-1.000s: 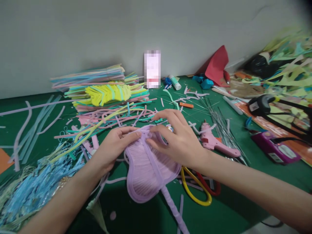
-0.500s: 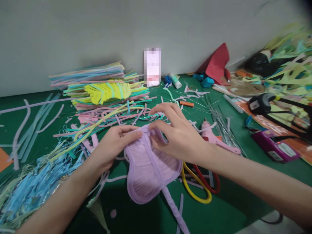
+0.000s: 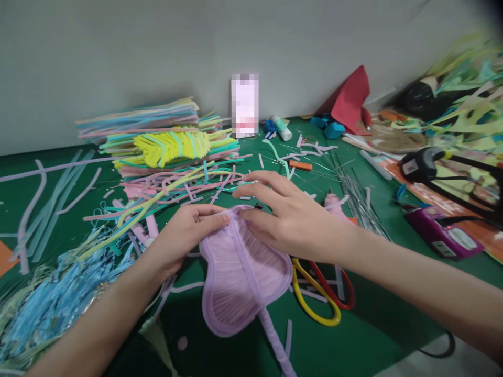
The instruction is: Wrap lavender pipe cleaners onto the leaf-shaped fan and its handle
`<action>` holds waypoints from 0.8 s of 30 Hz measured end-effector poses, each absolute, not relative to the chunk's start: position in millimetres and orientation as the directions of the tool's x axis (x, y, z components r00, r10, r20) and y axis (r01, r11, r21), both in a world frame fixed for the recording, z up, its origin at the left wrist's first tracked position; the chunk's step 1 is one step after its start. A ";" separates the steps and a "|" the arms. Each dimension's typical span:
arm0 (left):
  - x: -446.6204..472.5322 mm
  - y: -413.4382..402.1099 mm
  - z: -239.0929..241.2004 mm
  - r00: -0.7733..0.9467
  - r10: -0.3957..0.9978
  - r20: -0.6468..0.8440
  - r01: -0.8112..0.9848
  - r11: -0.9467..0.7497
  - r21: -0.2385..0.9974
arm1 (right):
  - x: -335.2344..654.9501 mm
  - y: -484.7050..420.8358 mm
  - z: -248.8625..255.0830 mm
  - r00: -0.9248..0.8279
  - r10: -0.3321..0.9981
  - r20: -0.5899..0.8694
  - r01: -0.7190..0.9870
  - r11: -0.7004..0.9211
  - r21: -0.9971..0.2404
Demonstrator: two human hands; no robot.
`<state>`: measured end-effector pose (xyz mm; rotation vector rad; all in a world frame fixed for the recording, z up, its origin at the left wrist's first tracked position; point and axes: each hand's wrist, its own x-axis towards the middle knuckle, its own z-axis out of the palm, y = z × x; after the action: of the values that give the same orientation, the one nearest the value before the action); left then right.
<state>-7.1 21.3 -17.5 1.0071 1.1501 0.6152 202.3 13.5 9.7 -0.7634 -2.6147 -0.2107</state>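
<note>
A lilac fan-like piece with a wavy rim, sheer ribbed panels, a middle strip and a wrapped stem tilts toward me over the green table. My left hand pinches its top edge, thumb in front and fingers behind. At the same edge, just to the right, my right hand has its lower fingers pressed on the rim, while its upper fingers extend above it. The fingertips partly hide the join there. Under the right forearm lies a pink glue gun, largely covered. Scissors with yellow and red handles lie beside the piece.
Bundles of pastel strips and a yellow bundle lie at the back left. A phone leans on the wall. Thin wires, a purple device and blue raffia-like strands flank my arms.
My right hand has lowered and flattened over the top edge, its fingers closing on the rim and covering more of the glue gun. The piece has shifted slightly down and left.
</note>
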 end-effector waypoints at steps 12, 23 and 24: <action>-6.2 19.8 -16.5 0.321 0.824 -0.467 0.075 0.470 0.880 | 198.4 9.2 -1.4 -0.622 0.594 0.510 0.620 0.771 -0.142; -7.1 21.7 -13.1 0.314 0.836 -0.450 0.099 0.442 0.891 | 203.0 18.6 6.6 -0.735 0.536 0.416 0.568 0.821 -0.053; -6.9 21.8 -12.5 0.303 0.843 -0.445 0.090 0.439 0.894 | 202.8 18.1 7.1 -0.714 0.547 0.436 0.580 0.812 -0.070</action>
<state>-6.9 21.8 -12.5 1.0116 1.1701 0.6322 202.8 18.1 7.1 -0.8409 -2.5530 -0.0999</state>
